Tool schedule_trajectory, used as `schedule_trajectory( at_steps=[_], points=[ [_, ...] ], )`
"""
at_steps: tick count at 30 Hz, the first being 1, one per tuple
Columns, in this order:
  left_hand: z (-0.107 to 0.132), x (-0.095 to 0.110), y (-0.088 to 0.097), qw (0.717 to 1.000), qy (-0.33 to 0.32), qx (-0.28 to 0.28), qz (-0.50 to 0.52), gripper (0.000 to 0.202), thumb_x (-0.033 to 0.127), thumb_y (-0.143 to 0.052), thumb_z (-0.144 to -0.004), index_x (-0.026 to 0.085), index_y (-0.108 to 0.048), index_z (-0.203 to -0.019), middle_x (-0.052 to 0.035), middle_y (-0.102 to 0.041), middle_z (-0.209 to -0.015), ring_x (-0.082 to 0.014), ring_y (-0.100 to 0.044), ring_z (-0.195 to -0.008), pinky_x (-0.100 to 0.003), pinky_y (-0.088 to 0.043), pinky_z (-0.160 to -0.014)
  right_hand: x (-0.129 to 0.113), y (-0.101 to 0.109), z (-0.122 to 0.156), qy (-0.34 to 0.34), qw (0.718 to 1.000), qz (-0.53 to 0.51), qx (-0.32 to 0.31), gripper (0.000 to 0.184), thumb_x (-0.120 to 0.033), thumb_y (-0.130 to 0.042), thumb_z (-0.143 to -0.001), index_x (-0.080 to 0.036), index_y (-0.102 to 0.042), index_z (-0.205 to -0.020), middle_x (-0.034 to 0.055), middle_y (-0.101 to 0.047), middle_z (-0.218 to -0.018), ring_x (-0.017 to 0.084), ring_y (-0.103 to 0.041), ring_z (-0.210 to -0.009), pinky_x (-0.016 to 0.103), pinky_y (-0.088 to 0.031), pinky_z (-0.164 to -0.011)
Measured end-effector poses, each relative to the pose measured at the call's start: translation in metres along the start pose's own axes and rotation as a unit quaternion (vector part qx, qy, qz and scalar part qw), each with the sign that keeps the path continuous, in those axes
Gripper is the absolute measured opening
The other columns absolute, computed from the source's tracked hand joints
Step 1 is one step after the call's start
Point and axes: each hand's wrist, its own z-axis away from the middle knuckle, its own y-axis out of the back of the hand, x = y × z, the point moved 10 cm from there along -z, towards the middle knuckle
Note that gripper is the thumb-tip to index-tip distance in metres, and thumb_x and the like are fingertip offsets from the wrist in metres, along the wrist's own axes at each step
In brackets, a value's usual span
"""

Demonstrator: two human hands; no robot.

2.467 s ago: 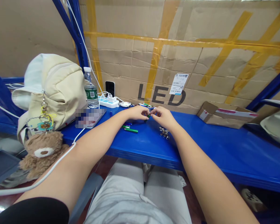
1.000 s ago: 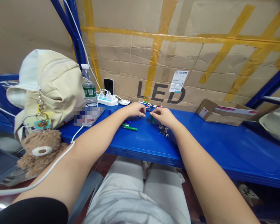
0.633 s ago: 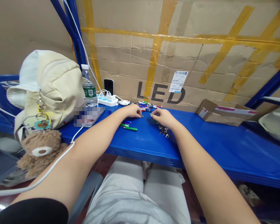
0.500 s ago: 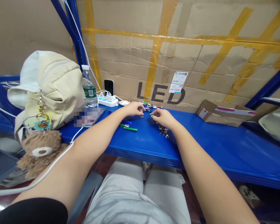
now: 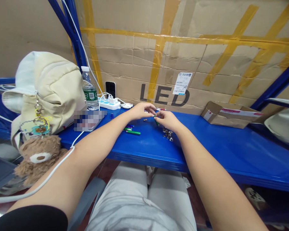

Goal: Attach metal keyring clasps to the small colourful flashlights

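Both my hands meet over the blue shelf (image 5: 207, 150). My right hand (image 5: 166, 119) is closed in a pinch on a small green pen-like tube (image 5: 156, 121). My left hand (image 5: 141, 111) is curled, its fingertips pinched close to the tube's top; what they hold is too small to make out. A tiny metal piece (image 5: 145, 120) lies on the shelf between the hands. Several small silver parts (image 5: 167, 134) sit in a pile just right of my right wrist. Green and blue tubes (image 5: 132, 131) lie under my left forearm. More coloured tubes (image 5: 160, 109) lie behind my hands, mostly hidden.
A cream bag (image 5: 48, 89) with a keychain and a teddy bear (image 5: 37, 157) sits at the left, beside a water bottle (image 5: 89, 93), a power strip (image 5: 109, 103) and a phone (image 5: 89, 118). A cardboard wall (image 5: 183, 64) backs the shelf. An open flat box (image 5: 228, 115) lies right.
My hands parted and my left hand touched the shelf, leaving a tiny metal piece there. Now the hands have come together again above it, the right still pinching the green tube.
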Motion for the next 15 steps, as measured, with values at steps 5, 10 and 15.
schedule_trajectory(
  at_steps=[5,10,15],
  points=[
    [0.0001,0.0000,-0.0009,1.000,-0.002,-0.007,-0.002,0.036,0.015,-0.067,-0.074,0.008,-0.061,-0.109,-0.0145,-0.071,-0.100,-0.0186,-0.068,-0.093,-0.034,-0.053,-0.083,0.0001,-0.0007,-0.0004,0.006,1.000,-0.005,0.000,0.016,-0.022,-0.058,-0.076,-0.013,-0.068,-0.084,0.0030,-0.067,-0.072,0.016,-0.060,-0.070,0.028,-0.047,-0.071],
    [0.0004,0.0007,-0.0001,1.000,0.010,-0.008,-0.011,0.039,0.017,-0.069,-0.073,0.009,-0.061,-0.110,-0.0127,-0.071,-0.099,-0.0183,-0.067,-0.093,-0.035,-0.052,-0.083,-0.0003,-0.0011,0.0004,0.011,1.000,-0.009,-0.003,0.016,-0.024,-0.058,-0.076,-0.014,-0.068,-0.084,0.0026,-0.067,-0.071,0.016,-0.060,-0.070,0.028,-0.047,-0.070],
    [0.0023,-0.0011,0.0062,0.999,0.034,0.016,-0.029,0.050,0.025,-0.075,-0.068,0.011,-0.059,-0.113,-0.0137,-0.065,-0.112,-0.0175,-0.063,-0.093,-0.035,-0.050,-0.084,0.0022,0.0038,-0.0002,0.003,1.000,-0.024,0.013,0.013,-0.026,-0.061,-0.076,-0.015,-0.066,-0.081,0.0033,-0.067,-0.072,0.016,-0.061,-0.070,0.029,-0.048,-0.070]
  ],
)
